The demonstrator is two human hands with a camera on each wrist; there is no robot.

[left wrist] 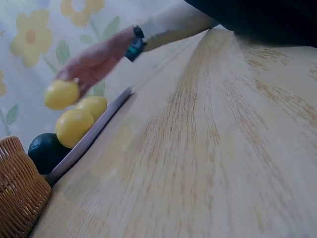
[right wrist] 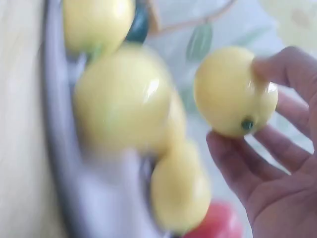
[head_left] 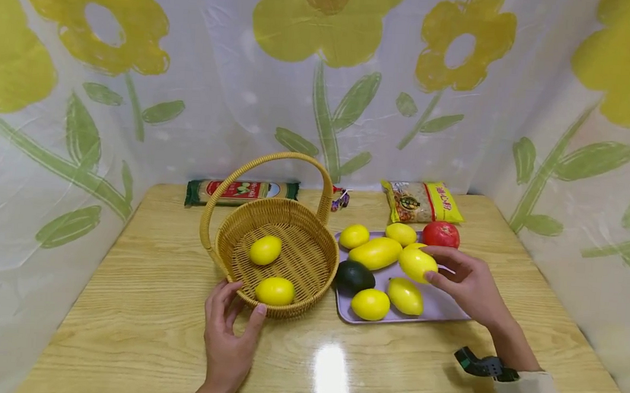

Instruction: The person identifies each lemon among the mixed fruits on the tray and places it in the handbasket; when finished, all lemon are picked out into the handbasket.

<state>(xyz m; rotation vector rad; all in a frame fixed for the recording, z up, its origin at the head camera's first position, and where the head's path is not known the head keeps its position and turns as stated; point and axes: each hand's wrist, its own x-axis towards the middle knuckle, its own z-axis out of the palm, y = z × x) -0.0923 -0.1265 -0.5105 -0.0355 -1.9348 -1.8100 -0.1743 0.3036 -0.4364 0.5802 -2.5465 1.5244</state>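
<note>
My right hand (head_left: 473,288) pinches a yellow lemon (head_left: 417,265) between thumb and fingers, above a lilac tray (head_left: 445,304); in the right wrist view the lemon (right wrist: 230,91) shows a dark stem end. My left hand (head_left: 228,337) touches the near left rim of a woven basket (head_left: 303,258), its thumb and fingers spread apart. Inside the basket lie two lemons, one near the middle (head_left: 265,250) and another by the front wall (head_left: 275,291). The tray bears several more yellow fruits, a longer yellow one (head_left: 376,253) and a dark green avocado-like fruit (head_left: 355,277).
A red round fruit (head_left: 441,234) sits at the tray's back right corner. Behind stand a noodle packet (head_left: 243,190), small wrapped sweets (head_left: 340,199) and a yellow pasta bag (head_left: 423,202). The basket's tall handle (head_left: 290,155) arches over it. A flowered curtain (head_left: 213,96) surrounds the table.
</note>
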